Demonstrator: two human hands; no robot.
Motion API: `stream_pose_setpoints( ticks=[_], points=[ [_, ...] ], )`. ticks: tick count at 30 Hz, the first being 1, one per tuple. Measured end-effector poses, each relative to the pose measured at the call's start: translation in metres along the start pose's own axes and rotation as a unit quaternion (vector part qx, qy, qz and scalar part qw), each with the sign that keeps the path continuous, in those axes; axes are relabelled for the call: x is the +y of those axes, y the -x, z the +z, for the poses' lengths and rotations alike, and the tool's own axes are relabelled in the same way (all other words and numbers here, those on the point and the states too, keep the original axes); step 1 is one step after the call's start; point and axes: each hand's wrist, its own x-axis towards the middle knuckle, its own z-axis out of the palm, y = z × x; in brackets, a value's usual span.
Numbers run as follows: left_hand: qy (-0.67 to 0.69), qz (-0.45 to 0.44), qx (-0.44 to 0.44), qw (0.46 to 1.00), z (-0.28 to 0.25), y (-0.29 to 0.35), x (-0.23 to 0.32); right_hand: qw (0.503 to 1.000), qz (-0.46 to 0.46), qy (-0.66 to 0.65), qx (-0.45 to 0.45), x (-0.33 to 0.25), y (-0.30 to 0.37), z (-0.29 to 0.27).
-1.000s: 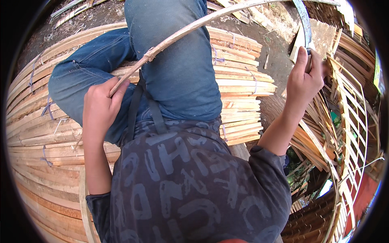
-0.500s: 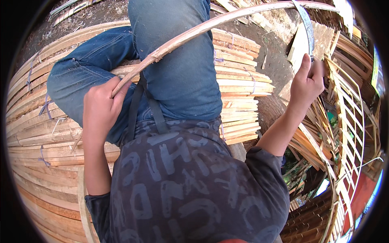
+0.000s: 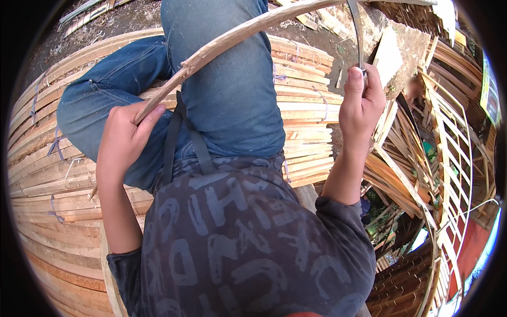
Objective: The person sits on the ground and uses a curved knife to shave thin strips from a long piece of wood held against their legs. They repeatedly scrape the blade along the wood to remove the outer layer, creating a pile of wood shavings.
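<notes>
A long, peeled wooden pole (image 3: 232, 38) slants across my raised thigh, rising from lower left to the upper right edge. Its near end is gripped in my left hand (image 3: 122, 138), which rests by my bent left leg. My right hand (image 3: 361, 103) is closed around the handle of a sickle (image 3: 358, 39), thumb along the grip. The curved metal blade points up and meets the pole near the top edge; its tip lies out of view. Most of the sickle's handle is hidden by my fingers.
Bundles of sawn wooden strips (image 3: 68, 177), tied with purple string, lie under and beside me. A pale wooden board (image 3: 388, 55) is on the ground at the upper right. Loose split sticks (image 3: 393, 182) and a wooden lattice (image 3: 454, 158) crowd the right side.
My right hand has moved left and slightly nearer, bringing the sickle along the pole toward me. My left hand keeps its hold on the pole.
</notes>
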Motion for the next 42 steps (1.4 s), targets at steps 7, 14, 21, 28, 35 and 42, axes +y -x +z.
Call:
stream_pose_setpoints(
  ticks=[7, 14, 21, 28, 35, 42],
  points=[
    [0.005, 0.0, -0.046, 0.999, -0.009, -0.008, -0.009, 0.991, -0.054, 0.113, -0.044, -0.028, 0.006, 0.027],
    [0.021, 0.013, -0.039, 0.999, -0.008, -0.008, -0.011, 0.963, -0.117, 0.242, -0.016, -0.016, -0.004, 0.025],
    [0.026, 0.034, -0.027, 0.999, -0.008, -0.007, -0.012, 0.953, -0.14, 0.269, 0.003, -0.013, -0.012, 0.02],
    [0.02, 0.019, -0.051, 0.998, -0.013, -0.009, -0.014, 0.941, -0.088, 0.325, 0.045, -0.001, -0.031, -0.003],
    [0.039, 0.015, -0.058, 0.997, -0.014, -0.009, -0.018, 0.938, -0.001, 0.322, 0.124, 0.033, -0.055, -0.03],
    [0.062, 0.035, -0.071, 0.995, -0.013, -0.014, -0.017, 0.976, -0.007, 0.208, 0.061, 0.012, -0.024, -0.014]
  ],
)
